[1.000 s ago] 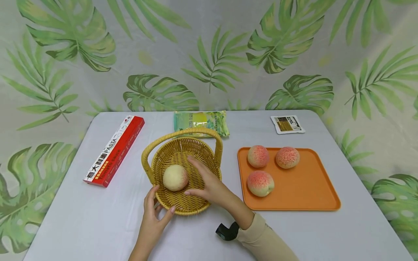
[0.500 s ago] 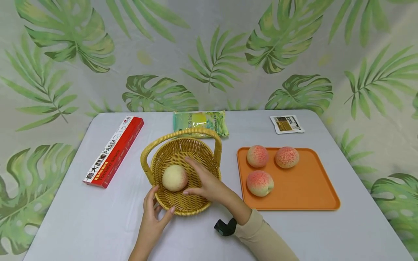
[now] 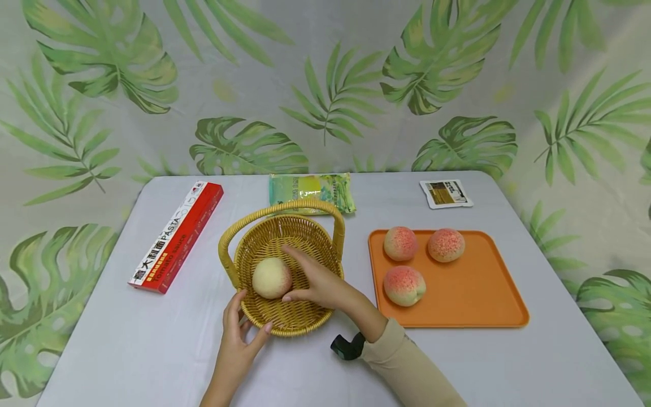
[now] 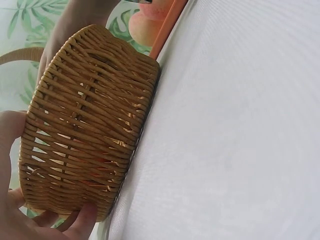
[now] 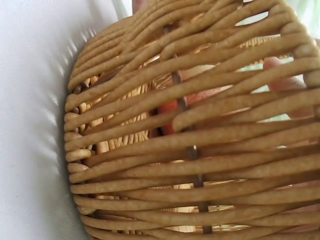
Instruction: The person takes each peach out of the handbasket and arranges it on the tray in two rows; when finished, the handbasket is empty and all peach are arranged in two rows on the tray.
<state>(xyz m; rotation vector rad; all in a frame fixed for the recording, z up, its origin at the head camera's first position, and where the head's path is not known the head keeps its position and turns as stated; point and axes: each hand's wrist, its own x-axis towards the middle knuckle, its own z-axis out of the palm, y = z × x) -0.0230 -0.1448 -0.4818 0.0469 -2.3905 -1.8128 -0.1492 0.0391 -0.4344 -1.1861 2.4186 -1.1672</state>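
A yellow woven basket (image 3: 310, 323) with an arched handle stands mid-table. In it lies one pale peach (image 3: 268, 276) with a pink side. My left hand (image 3: 235, 339) holds the basket's near-left side; the left wrist view shows its fingers on the weave (image 4: 90, 130) and its thumb at the rim. My right hand (image 3: 322, 282) reaches over the rim into the basket, thumb and fingers spread apart, just right of the peach. Whether the thumb touches the peach, I cannot tell. In the right wrist view, the basket wall (image 5: 200, 135) hides most of that hand.
To the right, an orange tray (image 3: 473, 299) bears three pink peaches (image 3: 404, 285). A red pasta box (image 3: 178, 237) lies at the left. Behind the basket are a green packet (image 3: 325, 189) and, at the back right, a small white-edged packet (image 3: 446, 194).
My right hand has shifted slightly left, closer to the peach in the basket. The left hand and the basket stay in place.
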